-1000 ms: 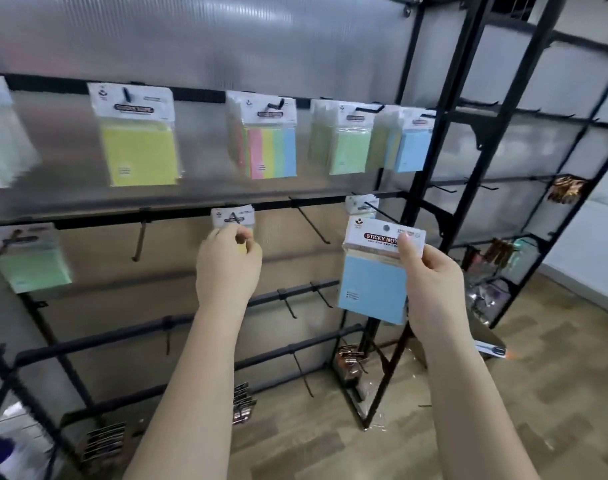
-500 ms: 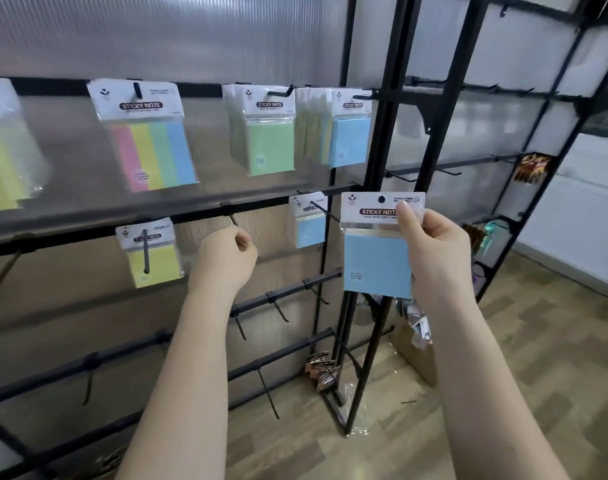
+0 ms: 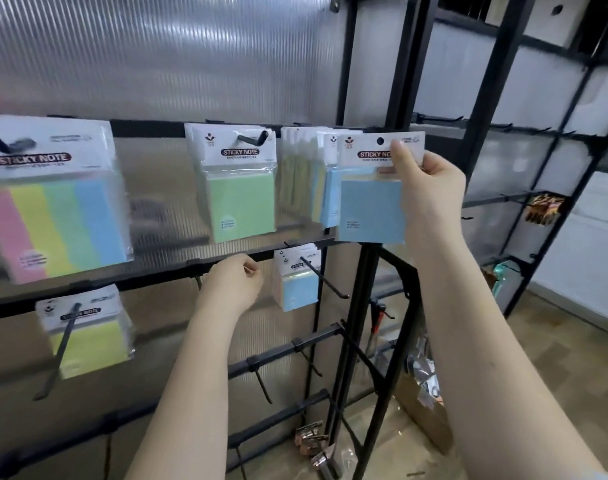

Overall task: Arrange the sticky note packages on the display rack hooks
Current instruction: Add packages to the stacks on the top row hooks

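1. The striped pack point(image 3: 53, 216) is hanging at the far left of the top rail point(image 3: 150, 128), its printed face toward the camera and its long axis vertical.
2. The yellow pack point(image 3: 88, 337) is hanging below it on a second-rail peg point(image 3: 58, 355), which is projecting forward and down past the pack's lower edge.
3. The green pack point(image 3: 238, 192) is hanging upright on the next top-rail hook, with a bare stretch of rail between it and the striped pack.
4. The left hand point(image 3: 231, 289) is hovering just below the second rail point(image 3: 226, 259), fingers curled into a loose fist and gripping nothing. It is sitting between the yellow pack and the small blue pack point(image 3: 297, 282).
5. The small blue pack is hanging at the back of its peg; the rest of that peg is running bare toward the camera.
6. A row of packs point(image 3: 304, 178) is hanging edge-on at the right end of the top rail, just behind the held pack.
7. The right hand point(image 3: 430, 188) is pinching the blue pack point(image 3: 371, 199) at its header's upper right corner, thumb on the front. The pack is being held upright, header and punched hole on top, face toward the camera, level with the top rail and overlapping the post point(image 3: 399, 64). Its hole is not on any hook.
8. Right of the post, the neighbouring bay's rails are carrying several bare hooks point(image 3: 434, 117).
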`<state>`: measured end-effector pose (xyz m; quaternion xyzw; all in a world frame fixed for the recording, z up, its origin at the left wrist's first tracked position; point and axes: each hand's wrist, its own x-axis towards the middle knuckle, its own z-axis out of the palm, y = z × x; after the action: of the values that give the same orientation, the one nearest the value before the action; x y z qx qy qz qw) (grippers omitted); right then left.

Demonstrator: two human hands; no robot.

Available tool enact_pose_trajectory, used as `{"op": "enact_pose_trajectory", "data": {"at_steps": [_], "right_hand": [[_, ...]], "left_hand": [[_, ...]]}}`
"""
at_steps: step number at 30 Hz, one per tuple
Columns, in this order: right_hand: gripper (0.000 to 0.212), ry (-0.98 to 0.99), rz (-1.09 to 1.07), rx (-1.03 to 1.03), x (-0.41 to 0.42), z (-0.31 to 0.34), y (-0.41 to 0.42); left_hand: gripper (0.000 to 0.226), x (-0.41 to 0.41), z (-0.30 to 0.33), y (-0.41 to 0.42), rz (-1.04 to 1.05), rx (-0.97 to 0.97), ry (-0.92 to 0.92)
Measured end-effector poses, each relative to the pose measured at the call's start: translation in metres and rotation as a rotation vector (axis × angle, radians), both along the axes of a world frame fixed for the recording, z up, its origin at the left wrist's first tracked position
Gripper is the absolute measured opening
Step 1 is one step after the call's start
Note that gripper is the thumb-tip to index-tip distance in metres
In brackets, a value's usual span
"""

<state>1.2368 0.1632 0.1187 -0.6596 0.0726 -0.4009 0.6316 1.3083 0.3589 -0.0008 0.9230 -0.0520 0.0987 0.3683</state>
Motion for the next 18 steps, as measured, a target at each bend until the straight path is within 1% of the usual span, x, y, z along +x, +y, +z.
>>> {"op": "enact_pose_trajectory", "data": {"at_steps": [4, 5, 8, 9, 14, 18], "right_hand": [[0.048, -0.046, 0.034, 0.054, 0.024, 0.006, -0.004], [0.047, -0.053, 0.044, 0.063, 0.027, 0.007, -0.005], [0.032, -0.074, 0.059, 0.069, 0.033, 0.005, -0.009], [0.03, -0.082, 0.063, 0.067, 0.035, 0.004, -0.011], [0.04, -0.117, 0.085, 0.045, 0.041, -0.004, -0.018], [0.033, -0.115, 0.162, 0.022, 0.044, -0.005, -0.025]], "left_hand": [[0.017, 0.009, -0.005, -0.001, 0.019, -0.007, 0.039], [0.018, 0.01, -0.006, -0.001, 0.02, 0.0, 0.044], [0.02, 0.012, -0.008, 0.0, 0.027, 0.02, 0.045], [0.019, 0.013, -0.008, 0.0, 0.036, 0.018, 0.046], [0.017, 0.016, -0.008, -0.002, 0.107, 0.006, 0.051], [0.015, 0.015, -0.005, -0.008, 0.174, -0.005, 0.045]]}}
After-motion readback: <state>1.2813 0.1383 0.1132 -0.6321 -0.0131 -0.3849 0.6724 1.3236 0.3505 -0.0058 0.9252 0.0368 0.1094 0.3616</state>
